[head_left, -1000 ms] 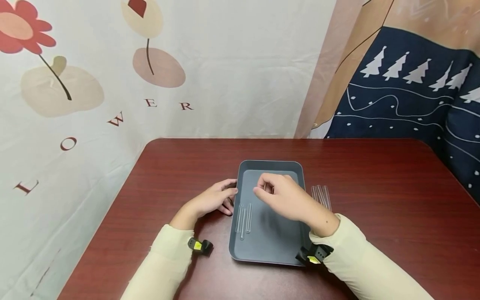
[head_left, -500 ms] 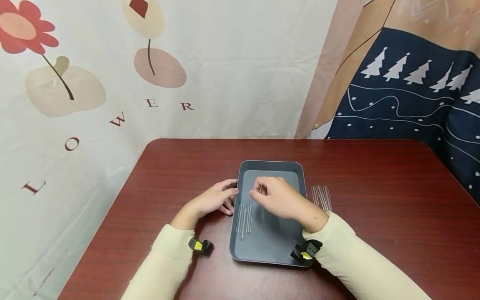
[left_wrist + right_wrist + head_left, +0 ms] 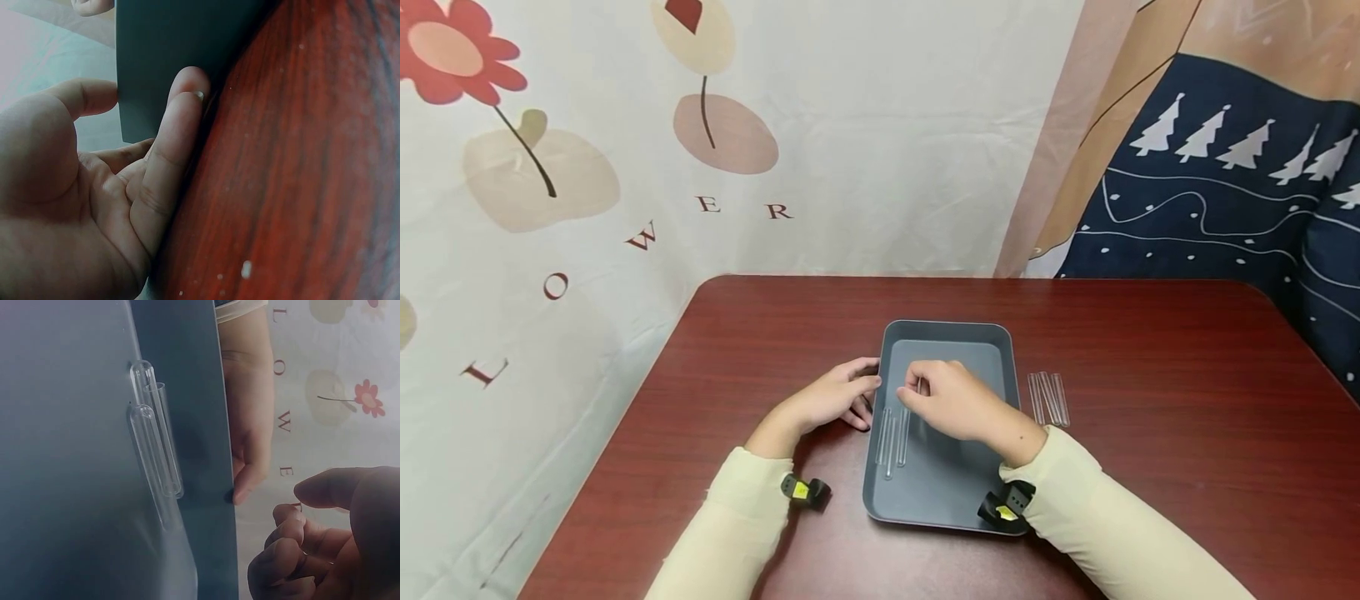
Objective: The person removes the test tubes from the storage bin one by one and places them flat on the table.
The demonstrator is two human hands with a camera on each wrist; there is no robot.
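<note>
My left hand (image 3: 835, 396) rests at the left side of a grey tray (image 3: 880, 500), its thumb at the rim and fingers against the outer wall, as the left wrist view (image 3: 169, 150) shows. Inside the tray, near that side, lie three clear glass test tubes (image 3: 889, 446), round ends plain in the right wrist view (image 3: 147, 431). Above them my right hand (image 3: 951, 404) hovers with curled fingers. A thin clear line between thumb and fingers looks like another test tube (image 3: 920, 385), mostly hidden by the hand.
Several more clear test tubes (image 3: 1049, 398) lie side by side on the table right of the tray. The reddish-brown wooden table (image 3: 1172, 433) ends at a printed curtain (image 3: 880, 167) behind. A dark blue cloth with white trees (image 3: 1210, 200) hangs at the back right.
My right hand has moved a little left and toward me over the tray, nearer the three tubes. The left hand keeps its place at the tray. The head view has shifted slightly.
</note>
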